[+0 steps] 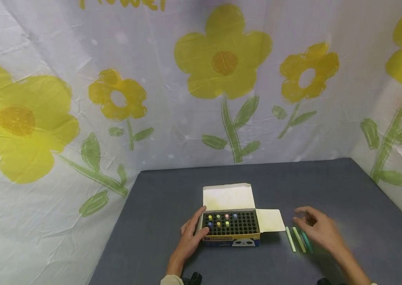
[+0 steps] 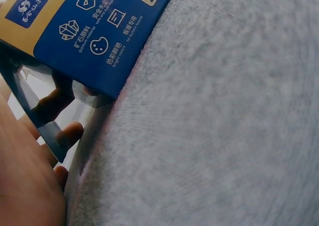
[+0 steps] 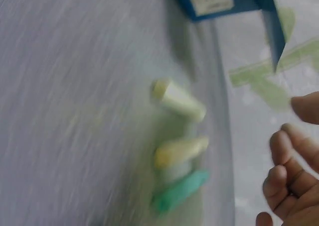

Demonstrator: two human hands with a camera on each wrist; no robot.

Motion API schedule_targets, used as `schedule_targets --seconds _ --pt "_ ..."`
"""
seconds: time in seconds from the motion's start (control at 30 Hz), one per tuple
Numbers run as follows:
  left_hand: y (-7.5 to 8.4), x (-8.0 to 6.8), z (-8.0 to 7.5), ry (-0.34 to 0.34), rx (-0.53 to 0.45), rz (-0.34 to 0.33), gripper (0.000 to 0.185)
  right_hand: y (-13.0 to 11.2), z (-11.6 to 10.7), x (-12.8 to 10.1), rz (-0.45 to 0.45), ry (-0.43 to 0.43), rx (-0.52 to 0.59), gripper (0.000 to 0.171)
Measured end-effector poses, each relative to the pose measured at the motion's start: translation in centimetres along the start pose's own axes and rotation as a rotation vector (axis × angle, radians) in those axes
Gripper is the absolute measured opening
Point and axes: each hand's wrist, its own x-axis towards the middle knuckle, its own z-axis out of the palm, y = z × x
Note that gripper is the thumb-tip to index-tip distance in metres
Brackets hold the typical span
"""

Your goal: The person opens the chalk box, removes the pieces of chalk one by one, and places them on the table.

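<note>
Fingers [image 1: 198, 221] of the left hand [image 1: 190, 239] curling around the left end of the open blue-and-yellow cardboard chalk box [image 1: 230, 227], steadying it. Right of that box, right hand [image 1: 320, 230] hovering, fingers loosely spread, holding nothing, over three chalk sticks [image 1: 298, 239], two pale green, one teal, lying on the grey felt tabletop [image 1: 347, 190].
</note>
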Motion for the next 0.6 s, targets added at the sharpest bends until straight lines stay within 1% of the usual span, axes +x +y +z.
schedule_targets --seconds 0.13,0.23,0.37,0.47,0.6 --pt "-0.1 -0.1 -0.1 -0.004 0.009 0.01 0.058 -2.0 0.6 0.1 -0.071 0.039 0.188 0.031" --pt "-0.2 0.0 -0.2 -0.001 0.021 0.018 0.059 -3.6 1.0 0.3 -0.134 0.037 0.286 0.029" --pt "-0.2 0.1 -0.2 -0.001 0.027 0.024 0.059 -5.1 1.7 0.8 -0.174 0.001 0.333 0.03" --pt "-0.2 0.0 -0.2 -0.006 0.027 0.022 0.059 -5.8 2.3 1.1 -0.171 -0.036 0.333 0.031" --pt "-0.2 0.0 -0.2 -0.008 0.027 0.013 0.059 -6.9 3.3 1.5 -0.181 -0.057 0.341 0.03"
